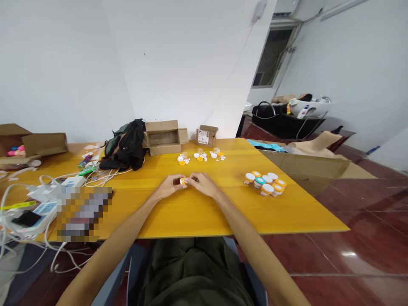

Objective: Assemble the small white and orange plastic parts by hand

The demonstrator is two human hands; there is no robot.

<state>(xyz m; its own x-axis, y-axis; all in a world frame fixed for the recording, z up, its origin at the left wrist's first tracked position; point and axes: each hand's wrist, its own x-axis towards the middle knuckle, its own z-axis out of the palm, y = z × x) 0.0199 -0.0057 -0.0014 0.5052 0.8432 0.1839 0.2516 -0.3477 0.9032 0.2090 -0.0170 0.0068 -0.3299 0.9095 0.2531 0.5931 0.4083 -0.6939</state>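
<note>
Between my two hands, just above the wooden table (165,212), is a small white and orange lid (182,181). My left hand (170,186) is closed round its left side. The fingers of my right hand (201,183) pinch at its right edge; whether a smaller part is between them is hidden. Beyond my hands lie loose white and orange lid parts (182,163) in small groups, with clear cups (200,151) among them. To the right stands a cluster of several clear jars (267,189) with white, orange and teal lids.
At the back are an open cardboard box (164,138), a smaller box (206,137) and a black bag (130,144). Power strips (44,212) and tangled white cables crowd the left side, beside a pixelated dark flat object (86,212). The table's right edge drops to a red floor (350,229).
</note>
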